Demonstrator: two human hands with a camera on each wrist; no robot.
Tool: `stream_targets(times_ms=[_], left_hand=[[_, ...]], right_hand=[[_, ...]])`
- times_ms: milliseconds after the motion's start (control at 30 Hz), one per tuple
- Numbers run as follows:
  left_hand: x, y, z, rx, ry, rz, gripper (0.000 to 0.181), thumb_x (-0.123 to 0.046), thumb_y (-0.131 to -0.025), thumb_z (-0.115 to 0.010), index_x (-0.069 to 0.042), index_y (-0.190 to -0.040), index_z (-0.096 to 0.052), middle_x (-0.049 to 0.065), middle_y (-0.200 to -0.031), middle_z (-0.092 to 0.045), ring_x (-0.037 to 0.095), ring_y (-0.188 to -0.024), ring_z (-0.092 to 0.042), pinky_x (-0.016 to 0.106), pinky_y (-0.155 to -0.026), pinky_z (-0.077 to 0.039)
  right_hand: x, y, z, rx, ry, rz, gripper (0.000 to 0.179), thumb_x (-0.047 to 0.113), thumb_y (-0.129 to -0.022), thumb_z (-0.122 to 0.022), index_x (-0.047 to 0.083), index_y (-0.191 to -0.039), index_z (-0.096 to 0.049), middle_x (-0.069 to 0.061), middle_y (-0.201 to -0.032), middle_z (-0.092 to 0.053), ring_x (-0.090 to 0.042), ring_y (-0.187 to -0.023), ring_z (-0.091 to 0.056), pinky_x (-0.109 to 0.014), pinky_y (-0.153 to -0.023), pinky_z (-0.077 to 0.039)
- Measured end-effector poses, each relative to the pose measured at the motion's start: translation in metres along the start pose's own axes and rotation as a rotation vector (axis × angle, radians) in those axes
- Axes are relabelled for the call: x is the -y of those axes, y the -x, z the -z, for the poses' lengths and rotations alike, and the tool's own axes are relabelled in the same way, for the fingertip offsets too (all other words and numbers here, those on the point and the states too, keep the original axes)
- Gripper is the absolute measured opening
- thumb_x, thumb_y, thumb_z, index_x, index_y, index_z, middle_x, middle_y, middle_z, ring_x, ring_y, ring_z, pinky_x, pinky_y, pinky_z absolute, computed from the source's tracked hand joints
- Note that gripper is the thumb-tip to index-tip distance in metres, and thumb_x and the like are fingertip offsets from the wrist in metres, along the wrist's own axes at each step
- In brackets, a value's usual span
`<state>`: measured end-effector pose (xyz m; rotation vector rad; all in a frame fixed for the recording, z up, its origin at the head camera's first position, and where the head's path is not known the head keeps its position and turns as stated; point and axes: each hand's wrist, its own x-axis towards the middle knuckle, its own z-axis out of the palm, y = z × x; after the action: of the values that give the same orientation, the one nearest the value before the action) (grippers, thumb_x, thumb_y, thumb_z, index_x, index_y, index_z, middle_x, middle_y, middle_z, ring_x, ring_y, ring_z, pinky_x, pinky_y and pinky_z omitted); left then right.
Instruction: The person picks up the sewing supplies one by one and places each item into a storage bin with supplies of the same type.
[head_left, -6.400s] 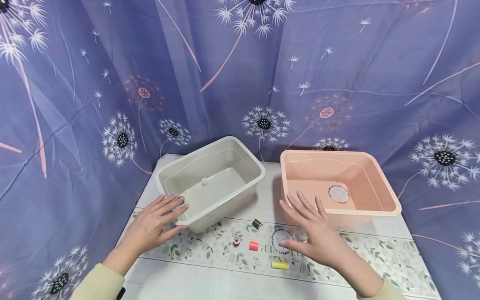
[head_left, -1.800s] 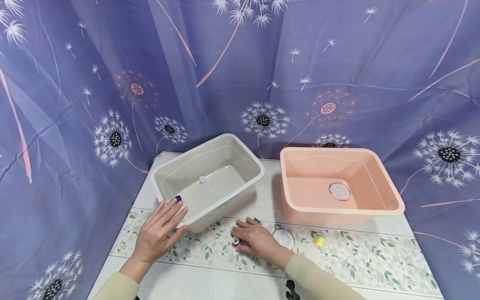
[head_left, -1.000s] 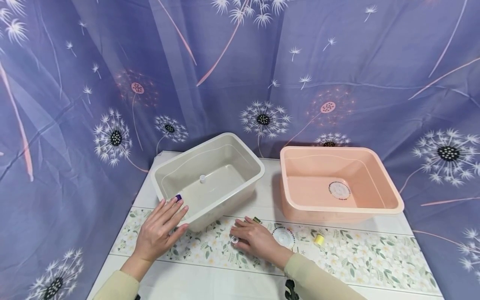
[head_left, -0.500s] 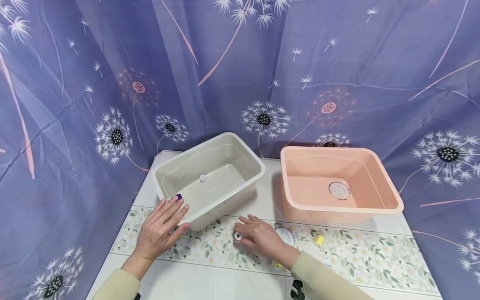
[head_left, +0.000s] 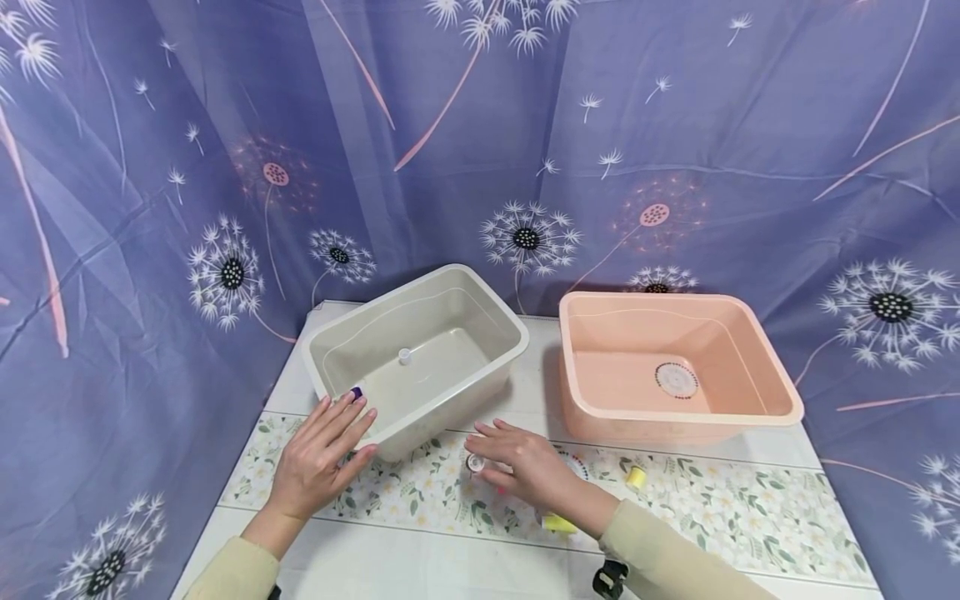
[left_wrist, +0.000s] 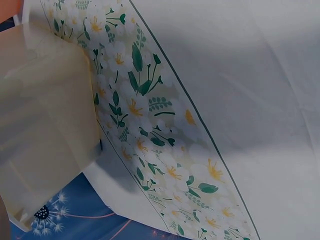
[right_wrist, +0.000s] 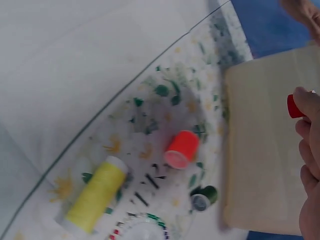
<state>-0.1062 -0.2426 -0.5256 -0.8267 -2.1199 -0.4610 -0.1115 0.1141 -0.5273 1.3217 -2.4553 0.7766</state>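
My right hand (head_left: 528,467) pinches a dark red thread spool (right_wrist: 293,106) between thumb and fingers, raised over the table just in front of the grey tub (head_left: 461,417). Its white end (head_left: 475,462) faces me in the head view. My left hand (head_left: 318,458) lies with fingers extended over the tub's near left rim. Inside that tub are a white-ended spool (head_left: 405,357) and a purple spool (head_left: 356,392), partly behind the left fingertips. Below my right hand lie a bright red spool (right_wrist: 182,149), a green spool (right_wrist: 204,198) and a yellow spool (right_wrist: 95,195).
A peach tub (head_left: 675,429) stands at the right with a pin wheel (head_left: 677,381) on its floor. Another pin wheel (head_left: 575,464) lies partly under my right wrist. A second yellow spool (head_left: 636,477) rests farther right on the flowered tablecloth. A purple curtain (head_left: 420,208) hangs behind.
My right hand has gone from hovering to gripping the dark red spool and lifting it off the table. A purple spool and a second yellow spool have come into view. My left hand stays by the rim.
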Motion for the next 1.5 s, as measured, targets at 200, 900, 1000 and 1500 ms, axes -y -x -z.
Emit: stream_targets(times_ms=[200, 900, 1000, 1500], left_hand=[[0.0, 0.0, 0.0, -0.003, -0.001, 0.001, 0.055, -0.053, -0.111, -0.052, -0.008, -0.126, -0.079, 0.018, -0.129, -0.075, 0.039, -0.122, -0.071, 0.055, -0.118, -0.049], [0.0, 0.001, 0.0, -0.017, 0.014, 0.001, 0.053, -0.052, -0.11, -0.054, -0.008, -0.126, -0.079, 0.017, -0.128, -0.076, 0.038, -0.123, -0.071, 0.053, -0.12, -0.048], [0.0, 0.0, 0.0, -0.019, 0.015, 0.002, 0.054, -0.052, -0.11, -0.054, -0.007, -0.126, -0.079, 0.017, -0.128, -0.076, 0.037, -0.124, -0.07, 0.053, -0.119, -0.048], [0.0, 0.002, -0.001, -0.018, 0.014, 0.0, 0.053, -0.051, -0.11, -0.054, -0.007, -0.126, -0.079, 0.017, -0.129, -0.076, 0.036, -0.125, -0.07, 0.052, -0.121, -0.047]], right_hand=[[0.006, -0.008, 0.021, -0.019, -0.027, 0.003, 0.045, 0.022, -0.09, -0.085, 0.005, -0.131, -0.076, -0.005, -0.132, -0.076, -0.025, -0.132, -0.067, -0.047, -0.116, -0.053], [0.001, -0.055, 0.075, -0.034, -0.038, -0.052, 0.044, 0.019, -0.093, -0.083, 0.007, -0.134, -0.075, -0.006, -0.137, -0.073, -0.029, -0.133, -0.066, -0.049, -0.117, -0.05], [-0.003, -0.064, 0.078, -0.037, -0.033, -0.034, 0.043, 0.017, -0.094, -0.083, 0.004, -0.134, -0.074, -0.009, -0.137, -0.073, -0.031, -0.133, -0.066, -0.05, -0.118, -0.05], [-0.024, -0.111, 0.081, 0.062, -0.035, -0.094, 0.041, 0.02, -0.097, -0.08, 0.006, -0.136, -0.074, -0.013, -0.14, -0.069, -0.039, -0.135, -0.062, -0.052, -0.119, -0.048]])
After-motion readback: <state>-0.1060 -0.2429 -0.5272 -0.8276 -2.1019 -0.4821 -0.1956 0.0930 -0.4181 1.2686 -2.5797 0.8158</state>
